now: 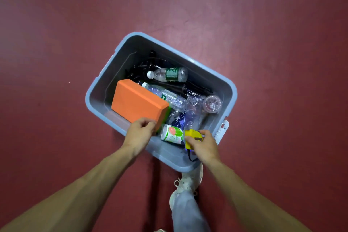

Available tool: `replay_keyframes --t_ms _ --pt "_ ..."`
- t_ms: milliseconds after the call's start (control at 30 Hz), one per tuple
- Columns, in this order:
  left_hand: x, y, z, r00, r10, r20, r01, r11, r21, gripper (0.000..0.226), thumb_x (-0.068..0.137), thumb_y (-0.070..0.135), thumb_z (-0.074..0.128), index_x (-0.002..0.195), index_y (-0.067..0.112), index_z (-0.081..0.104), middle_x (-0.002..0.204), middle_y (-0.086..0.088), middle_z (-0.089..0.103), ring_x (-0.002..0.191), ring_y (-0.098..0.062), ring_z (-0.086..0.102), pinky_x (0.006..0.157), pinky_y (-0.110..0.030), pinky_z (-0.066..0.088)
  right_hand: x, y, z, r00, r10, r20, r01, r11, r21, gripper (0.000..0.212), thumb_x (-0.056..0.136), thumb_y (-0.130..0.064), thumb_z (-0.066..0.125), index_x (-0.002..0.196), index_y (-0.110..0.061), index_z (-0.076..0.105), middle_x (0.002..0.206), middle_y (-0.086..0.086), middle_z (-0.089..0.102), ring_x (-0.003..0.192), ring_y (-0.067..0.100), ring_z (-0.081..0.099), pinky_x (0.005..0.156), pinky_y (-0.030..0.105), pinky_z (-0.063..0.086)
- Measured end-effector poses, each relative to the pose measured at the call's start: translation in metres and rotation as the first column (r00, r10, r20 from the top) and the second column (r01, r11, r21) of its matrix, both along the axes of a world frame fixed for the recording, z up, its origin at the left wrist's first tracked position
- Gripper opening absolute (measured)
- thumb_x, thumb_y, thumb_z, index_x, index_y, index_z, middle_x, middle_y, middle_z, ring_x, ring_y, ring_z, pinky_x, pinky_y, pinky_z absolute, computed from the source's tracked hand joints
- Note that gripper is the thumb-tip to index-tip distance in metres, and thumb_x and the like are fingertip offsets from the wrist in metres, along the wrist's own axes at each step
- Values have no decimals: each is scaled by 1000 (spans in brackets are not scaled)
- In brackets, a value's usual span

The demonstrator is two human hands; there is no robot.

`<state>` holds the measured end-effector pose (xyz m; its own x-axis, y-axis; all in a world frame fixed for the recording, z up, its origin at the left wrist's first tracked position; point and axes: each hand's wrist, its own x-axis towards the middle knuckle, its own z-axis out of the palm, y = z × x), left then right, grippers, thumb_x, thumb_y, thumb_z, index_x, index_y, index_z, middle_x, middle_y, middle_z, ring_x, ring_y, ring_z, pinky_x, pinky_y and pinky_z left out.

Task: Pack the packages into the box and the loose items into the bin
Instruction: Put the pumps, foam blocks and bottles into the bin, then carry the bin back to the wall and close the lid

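a blue-grey bin (167,153) sits on a dark red floor (56,43), turned at an angle to the person standing over it. both hands are at the bin's near side, well apart from each other.

the left hand (140,132) has its fingers curled round the near corner of an orange block (138,101). the block lies tilted in the left half of the bin, its low end near the bin's left wall. the right hand (204,146) is clamped on a small yellow tool (190,135) (it looks like a tape measure, though i cannot be sure) at the bin's near right corner, with a black cord hanging below it over the bin's near wall.

inside the bin, a can with a pink fruit picture (172,134) lies between the two hands, just beside the yellow tool. a clear bottle (167,97) lies along the block's far edge, touching it. a green-labelled bottle (169,74) lies on its side nearer the bin's far wall, on top of a tangle of black parts (148,62). a crumpled clear bottle (194,111) and a round clear bottle base (212,104) sit toward the bin's right wall.

a white latch (223,130) hangs on the outside of the bin's right end. a pale shoe (190,179) stands on the floor just beside the bin's near corner.
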<state>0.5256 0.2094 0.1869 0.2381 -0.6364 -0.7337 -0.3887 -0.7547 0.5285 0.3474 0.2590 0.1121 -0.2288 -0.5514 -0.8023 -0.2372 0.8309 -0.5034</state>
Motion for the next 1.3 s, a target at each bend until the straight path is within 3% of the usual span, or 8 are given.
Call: replay_keyframes --t_ms 133,400,600,767,933,1100,1200,1300 --pt "7 -17 -28 996 89 -20 -87 994 61 31 90 11 52 120 17 50 95 -10 62 85 -26 61 92 -44 48 15 -26 -25 998 68 3 -68 998 -3 56 73 -42 74 121 -22 51 112 2 59 99 23 62 91 38 50" --pt "47 -49 -16 998 -31 51 23 989 147 33 91 11 50 125 12 46 89 -7 59 72 -18 61 75 -32 47 26 -30 -3 997 66 -35 -64 997 46 40 81 -16 65 121 -17 57 122 4 58 106 22 60 96 38 48" --pt "101 -72 -7 986 -154 64 140 974 176 37 91 18 50 127 10 47 88 -4 59 82 -22 62 76 -33 47 36 -8 20 989 -29 -144 45 993 105 40 83 -18 67 121 -14 58 117 7 60 98 26 62 89 34 48" --pt "151 -100 -11 929 -360 85 346 927 144 36 91 21 50 126 12 49 96 -6 61 88 -22 59 76 -33 45 69 1 20 941 -248 -233 282 951 128 45 80 -14 71 123 -10 56 108 3 56 91 23 57 84 32 45" --pt "204 -118 -39 785 -579 221 584 810 51 40 86 14 53 125 6 54 128 -11 53 110 -26 55 94 -33 41 102 20 0 829 -321 -458 392 918 66 63 77 -17 74 133 -7 46 130 20 50 119 35 48 101 36 35" --pt "251 -118 -76 704 -538 463 649 752 -112 45 82 14 61 127 8 54 139 -8 38 124 -28 47 105 -41 36 116 38 -27 697 -295 -653 368 930 -27 85 70 -13 79 140 -1 32 138 28 35 128 43 32 108 41 23" --pt "257 -125 -100 770 -398 499 530 834 -154 71 82 24 69 142 6 35 145 -14 31 132 -31 38 110 -45 28 118 44 -46 637 -395 -662 459 884 -86 90 71 -17 81 142 -1 28 141 25 30 128 44 34 111 45 27" --pt "256 -140 -125 882 -293 369 360 924 -128 76 84 34 68 144 5 31 140 -16 42 125 -32 47 108 -43 37 109 46 -63 601 -480 -639 537 835 -123 83 75 -18 78 141 -3 29 140 24 37 128 40 39 106 44 34"
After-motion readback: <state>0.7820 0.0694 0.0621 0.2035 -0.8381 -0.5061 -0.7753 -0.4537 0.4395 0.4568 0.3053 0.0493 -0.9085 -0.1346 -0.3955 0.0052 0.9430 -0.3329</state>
